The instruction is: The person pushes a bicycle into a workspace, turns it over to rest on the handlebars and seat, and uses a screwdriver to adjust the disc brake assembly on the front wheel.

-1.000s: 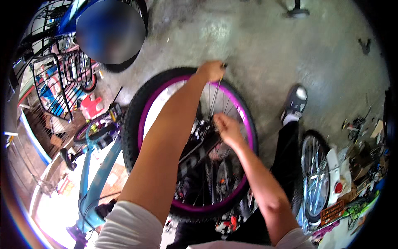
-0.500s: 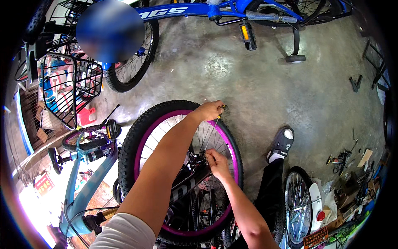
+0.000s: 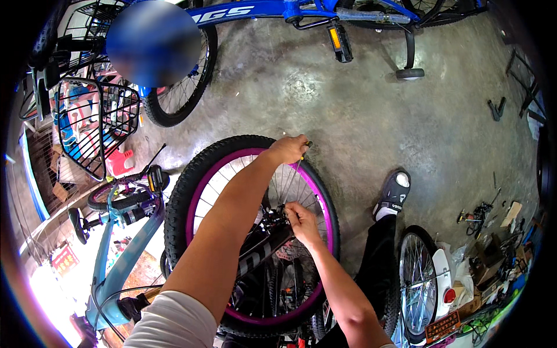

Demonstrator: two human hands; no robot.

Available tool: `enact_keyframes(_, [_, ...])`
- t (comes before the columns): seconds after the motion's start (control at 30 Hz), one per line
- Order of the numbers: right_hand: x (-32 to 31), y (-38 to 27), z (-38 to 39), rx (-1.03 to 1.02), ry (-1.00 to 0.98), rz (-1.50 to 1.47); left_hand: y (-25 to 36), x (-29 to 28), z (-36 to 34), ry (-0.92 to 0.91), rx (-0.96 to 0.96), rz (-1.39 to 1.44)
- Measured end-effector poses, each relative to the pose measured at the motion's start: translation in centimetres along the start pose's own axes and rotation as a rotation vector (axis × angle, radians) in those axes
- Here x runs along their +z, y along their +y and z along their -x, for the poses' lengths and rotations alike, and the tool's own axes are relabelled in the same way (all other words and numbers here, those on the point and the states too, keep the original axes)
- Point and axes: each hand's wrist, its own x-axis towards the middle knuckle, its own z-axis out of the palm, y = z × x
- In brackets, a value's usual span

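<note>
Currently L hand (image 3: 288,149) clasps screwdriver (image 3: 301,158), R hand (image 3: 303,225) at hub (image 3: 272,223), grip unclear; blue bike (image 3: 267,10) w/ white lettering (image 3: 225,13).

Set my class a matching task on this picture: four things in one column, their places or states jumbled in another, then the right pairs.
Things
1. left hand
2. right hand
3. large black wire basket
4. bicycle wheel with black knobbly tyre and purple rim

Places or states
A. upper left of the picture
B. fingers at the dark mechanism near the wheel's middle
C. partly hidden behind both forearms
D. closed on a yellow-and-dark tool handle

Pairs: 1-D; 2-B; 3-A; 4-C
</note>
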Motion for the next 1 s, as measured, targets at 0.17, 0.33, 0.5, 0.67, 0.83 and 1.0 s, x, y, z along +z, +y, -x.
enact_keyframes(0.17, [0.2, 0.5, -0.1, 0.039, 0.004, -0.060, 1.0, -0.1, 0.8, 0.028, -0.039, -0.149])
enact_keyframes(0.33, [0.3, 0.9, -0.1, 0.008, 0.009, -0.040, 0.8, -0.4, 1.2, 0.020, -0.127, -0.299])
enact_keyframes(0.5, [0.5, 1.1, -0.1, 0.022, 0.023, -0.079, 2.5, -2.8, 1.7, 0.154, -0.131, -0.538])
enact_keyframes(0.67, [0.5, 1.0, -0.1, -0.002, 0.018, -0.106, 4.0, -4.0, 1.0, 0.209, -0.203, -0.433])
enact_keyframes(0.83, [0.8, 0.7, 0.0, 0.032, 0.042, -0.160, 3.2, -3.0, -0.6, 0.235, -0.207, -0.207])
enact_keyframes(1.0, [1.2, 0.9, 0.1, 0.059, 0.084, -0.200, 1.0, -3.7, -1.5, 0.057, -0.233, 0.478])
